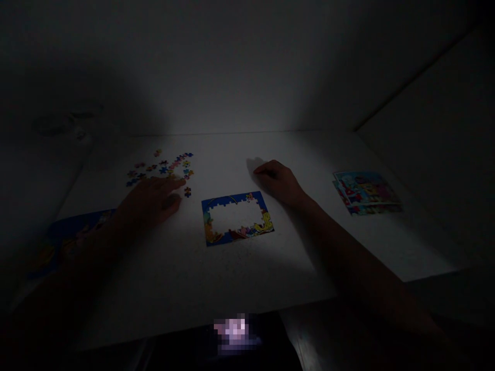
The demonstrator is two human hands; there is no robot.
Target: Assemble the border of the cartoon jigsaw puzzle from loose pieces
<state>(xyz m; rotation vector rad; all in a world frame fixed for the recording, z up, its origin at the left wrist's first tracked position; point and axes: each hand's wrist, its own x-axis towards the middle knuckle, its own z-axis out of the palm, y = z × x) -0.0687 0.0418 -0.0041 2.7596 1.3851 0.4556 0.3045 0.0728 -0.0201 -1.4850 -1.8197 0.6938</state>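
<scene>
Loose jigsaw pieces (163,170) lie scattered at the left of the white table. My left hand (152,198) reaches over their near side, fingers stretched and thumb apart; some pieces may be hidden beneath it. In the middle lies a partly assembled jigsaw (205,221), a blue, colourful border around a bare white centre. One small piece pattern shows at its upper right corner. Just beyond that corner, my right hand (280,183) rests with its fingers curled together. Whatever it may hold is hidden in the dim light.
Colourful picture cards (367,193) lie stacked at the right of the table (232,278). A blue picture sheet (81,221) is partly under my left forearm. Crumpled clear plastic (79,131) shows dimly at the far left. A wall stands behind, and a glowing pixelated patch (235,332) is below the front edge.
</scene>
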